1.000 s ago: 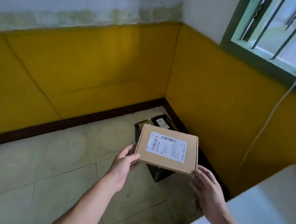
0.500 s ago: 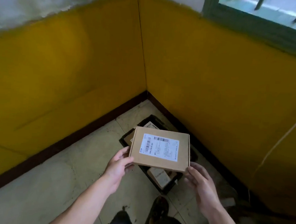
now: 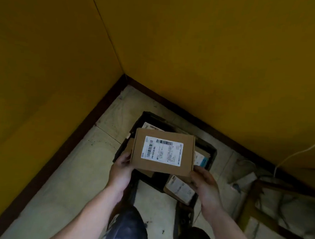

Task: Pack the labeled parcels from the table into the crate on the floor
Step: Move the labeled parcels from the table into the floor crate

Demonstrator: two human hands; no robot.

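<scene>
Currently, going left to right: yellow wall (image 3: 45, 66) on the left with a dark baseboard (image 3: 74, 143) running down along the pale tiled floor (image 3: 71, 184). Left hand (image 3: 121, 169) grasps the near-left corner of a cardboard parcel (image 3: 161, 172), thumb on the left edge, fingers under. Parcel is held flat, face up, white shipping label (image 3: 162, 153) with barcodes on top. It hangs in the air directly over the crate (image 3: 212, 156), not resting on anything inside. Crate is black, sits on the floor in the room corner, close to both baseboards. Inside the crate: several other parcels, mostly hidden by the held one. One labeled parcel (image 3: 179, 189) shows at the near-right part of the crate, tilted; another label edge (image 3: 149, 126) peeks out at the far side; a parcel with a blue-marked label (image 3: 201, 159) shows at the right side. Exact count cannot be told. Right hand (image 3: 204, 185) grasps the near-right corner of the held parcel, thumb on top at the corner. Person's dark trouser legs (image 3: 128, 226) at the bottom centre, just before the crate. Further right on the floor: a power strip (image 3: 245, 179), blurry, and a white cable (image 3: 298, 154) running up the right wall. A brown frame (image 3: 257, 218) stands at the right edge; what it belongs to cannot be told.
</scene>
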